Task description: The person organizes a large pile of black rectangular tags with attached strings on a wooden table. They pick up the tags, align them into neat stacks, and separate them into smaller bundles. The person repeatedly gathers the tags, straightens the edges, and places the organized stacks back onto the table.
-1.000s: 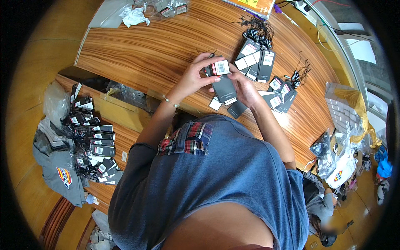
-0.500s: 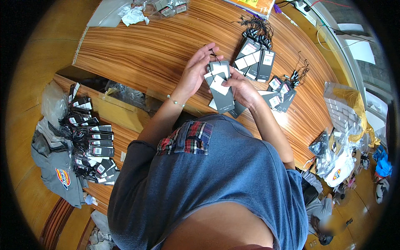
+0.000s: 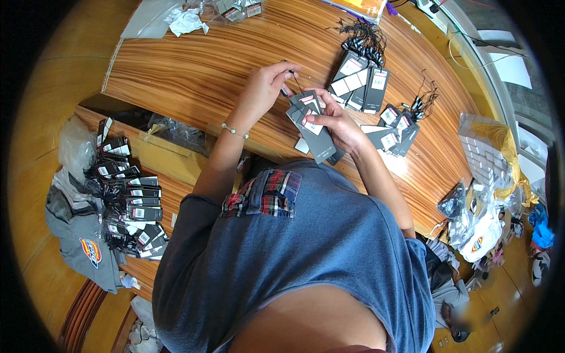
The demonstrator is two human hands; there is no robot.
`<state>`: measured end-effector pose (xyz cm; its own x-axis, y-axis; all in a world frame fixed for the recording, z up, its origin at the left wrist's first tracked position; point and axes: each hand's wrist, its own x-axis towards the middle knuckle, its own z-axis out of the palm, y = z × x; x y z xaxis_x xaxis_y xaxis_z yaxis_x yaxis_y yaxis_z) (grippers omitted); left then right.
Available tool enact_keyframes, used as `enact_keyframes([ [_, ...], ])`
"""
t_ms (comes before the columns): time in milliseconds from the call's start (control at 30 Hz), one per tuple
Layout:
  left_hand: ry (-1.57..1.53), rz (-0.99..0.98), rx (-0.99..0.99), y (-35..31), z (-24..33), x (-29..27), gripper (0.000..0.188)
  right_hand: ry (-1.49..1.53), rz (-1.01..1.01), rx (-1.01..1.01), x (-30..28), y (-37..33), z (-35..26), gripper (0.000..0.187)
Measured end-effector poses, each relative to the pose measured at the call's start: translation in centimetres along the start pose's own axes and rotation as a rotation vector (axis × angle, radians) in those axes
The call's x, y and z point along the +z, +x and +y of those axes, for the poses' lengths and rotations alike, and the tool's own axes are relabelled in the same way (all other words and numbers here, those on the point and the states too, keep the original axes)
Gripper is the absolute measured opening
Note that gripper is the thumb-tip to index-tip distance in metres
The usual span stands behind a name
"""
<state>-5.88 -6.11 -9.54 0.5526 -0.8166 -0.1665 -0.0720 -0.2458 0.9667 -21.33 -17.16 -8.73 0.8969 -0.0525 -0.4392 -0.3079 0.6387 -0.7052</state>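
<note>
Holding a few flat, dark grey card tags with white stickers (image 3: 318,141), the right hand (image 3: 342,126) is pressing its thumb on top of them. These tags are fanning out in the middle, over the near side of the shiny brown striped wooden table (image 3: 206,70). The left hand (image 3: 263,85) is bringing its fingertips close together around a thin black string (image 3: 298,83) that is running up from the tags. A bracelet of pale round beads (image 3: 235,130) is circling the left wrist. Just right of the hands, a small pile of dark tags (image 3: 403,138) is lying on the table, and a bigger bunch of dark tags with tangled black strings (image 3: 376,91) is lying farther away. Over on the left, many more dark tags (image 3: 144,200) are lying beside a grey cloth with a bright badge (image 3: 70,238).
</note>
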Motion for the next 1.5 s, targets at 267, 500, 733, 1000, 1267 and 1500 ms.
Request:
enact_keyframes([
  [267,0.208,0.168,0.176,0.0,0.0,0.2,0.023,0.125,0.002,0.156,0.3,0.1,-0.4,0.034],
  [500,0.436,0.363,0.435,0.3,-0.5,-0.4,0.028,0.249,-0.009,0.119,-1.7,0.8,-0.4,0.035],
  [733,0.189,0.204,0.539,-1.3,-0.6,3.7,0.033,0.137,0.049,0.099,1.1,1.2,-2.1,0.028],
  [1000,-0.207,0.068,0.403,-0.8,0.5,2.0,0.071,0.088,-0.047,0.107,0.8,1.7,-4.7,0.045],
  [1267,-0.287,-0.466,0.105,0.1,-0.9,0.0,0.049,-0.111,-0.199,0.236,0.3,1.5,-9.2,0.039],
  [1500,0.025,-0.264,0.398,-1.2,-0.3,0.6,0.054,-0.076,-0.263,0.424,0.9,1.4,-9.2,0.037],
])
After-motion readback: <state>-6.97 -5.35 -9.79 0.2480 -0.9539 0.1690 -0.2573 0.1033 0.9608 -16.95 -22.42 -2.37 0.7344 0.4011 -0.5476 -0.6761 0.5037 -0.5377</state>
